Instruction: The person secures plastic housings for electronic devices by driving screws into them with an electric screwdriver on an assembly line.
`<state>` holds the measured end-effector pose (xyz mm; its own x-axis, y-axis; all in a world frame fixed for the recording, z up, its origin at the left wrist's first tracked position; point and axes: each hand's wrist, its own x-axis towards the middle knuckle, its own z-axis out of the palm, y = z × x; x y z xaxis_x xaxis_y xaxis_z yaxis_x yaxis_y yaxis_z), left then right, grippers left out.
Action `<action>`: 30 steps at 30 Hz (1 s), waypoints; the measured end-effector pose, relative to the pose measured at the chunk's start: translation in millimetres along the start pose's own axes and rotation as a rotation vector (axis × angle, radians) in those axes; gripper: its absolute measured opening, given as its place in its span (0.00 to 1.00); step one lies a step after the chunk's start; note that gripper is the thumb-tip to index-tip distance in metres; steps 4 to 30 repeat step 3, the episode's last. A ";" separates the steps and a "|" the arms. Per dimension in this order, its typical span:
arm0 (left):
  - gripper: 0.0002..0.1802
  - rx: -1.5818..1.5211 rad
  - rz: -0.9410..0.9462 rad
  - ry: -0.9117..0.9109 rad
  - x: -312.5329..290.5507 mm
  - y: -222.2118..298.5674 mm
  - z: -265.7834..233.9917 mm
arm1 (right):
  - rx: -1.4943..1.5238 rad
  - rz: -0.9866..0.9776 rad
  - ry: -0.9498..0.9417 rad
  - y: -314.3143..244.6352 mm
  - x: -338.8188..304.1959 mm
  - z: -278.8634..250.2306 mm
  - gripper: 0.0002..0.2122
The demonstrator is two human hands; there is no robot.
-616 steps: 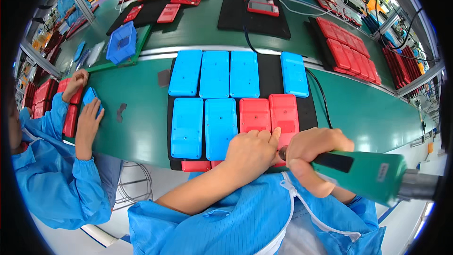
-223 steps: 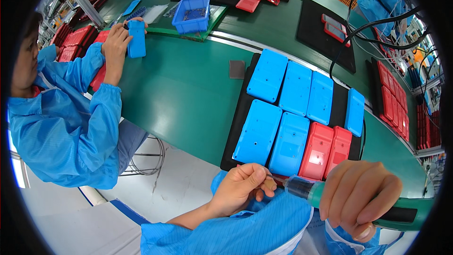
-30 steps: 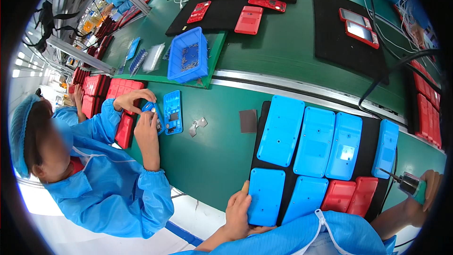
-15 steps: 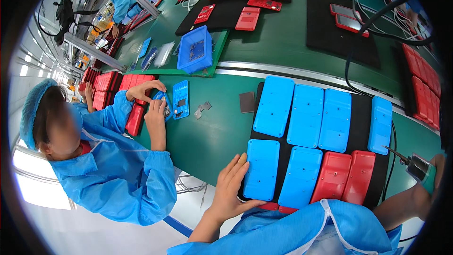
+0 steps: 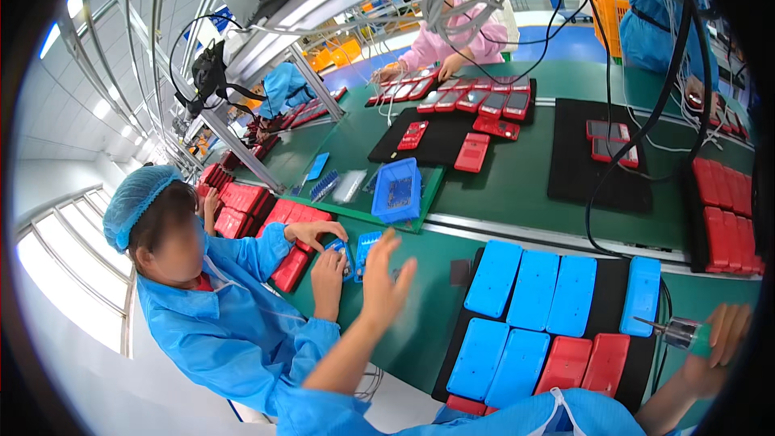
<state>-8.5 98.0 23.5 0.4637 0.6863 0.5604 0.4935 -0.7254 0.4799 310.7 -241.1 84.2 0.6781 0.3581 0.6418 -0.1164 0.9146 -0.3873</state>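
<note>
My left hand point(image 5: 386, 284) is raised over the green table, fingers apart and holding nothing. It hangs in front of the co-worker's hands and partly covers a blue casing point(image 5: 365, 255) lying there. In my right hand point(image 5: 723, 341), at the far right, is a powered screwdriver point(image 5: 684, 334) with a clear and green body. Its thin bit points left, close to the lower end of a single blue casing point(image 5: 643, 294). Further left on the black mat point(image 5: 501, 294) lie two rows of casings: several blue casings point(image 5: 533, 289) and two red casings point(image 5: 605, 365) at the near right.
A co-worker in a blue cap holds a blue casing point(image 5: 342, 262) on my left. Beyond stands a blue bin point(image 5: 396, 190) of small parts. Stacks of red casings point(image 5: 718, 218) are at the right. A black cable point(image 5: 593, 218) hangs down across the table.
My left hand has lifted off the blue casing at the mat's near left and moved up and left. My view has tilted upward. The screwdriver stays in my right hand.
</note>
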 end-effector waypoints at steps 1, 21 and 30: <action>0.24 0.044 0.020 0.000 22.5 -23.0 4.2 | 0.008 -0.010 -0.013 -2.7 -3.0 -10.1 0.12; 0.23 -0.033 -0.100 -0.078 71.0 -54.6 10.0 | 0.131 0.235 -0.004 -14.9 -11.7 -32.2 0.21; 0.23 -0.033 -0.100 -0.078 71.0 -54.6 10.0 | 0.131 0.235 -0.004 -14.9 -11.7 -32.2 0.21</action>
